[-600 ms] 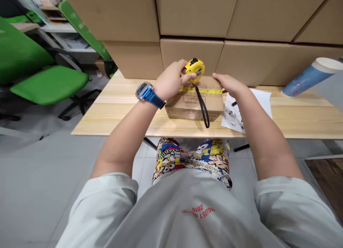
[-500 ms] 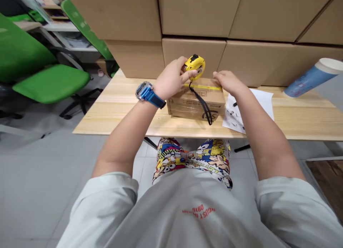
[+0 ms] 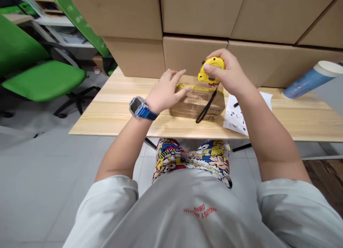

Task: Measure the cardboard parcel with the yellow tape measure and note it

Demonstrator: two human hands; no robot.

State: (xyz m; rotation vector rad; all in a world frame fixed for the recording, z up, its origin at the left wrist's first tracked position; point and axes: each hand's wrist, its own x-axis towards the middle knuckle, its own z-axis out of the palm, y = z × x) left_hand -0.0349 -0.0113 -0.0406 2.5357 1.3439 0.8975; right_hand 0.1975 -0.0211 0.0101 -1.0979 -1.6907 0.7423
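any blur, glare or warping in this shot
Head view: even, soft light; faint sheen on the small box's taped top; right hand and tape measure fairly sharp; wide-lens warping bends the table edge and tilts the blue cup.

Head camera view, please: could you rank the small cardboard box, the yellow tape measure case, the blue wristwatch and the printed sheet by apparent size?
1. small cardboard box
2. printed sheet, partly hidden by the right arm, so its rank is unsure
3. yellow tape measure case and blue wristwatch: look alike
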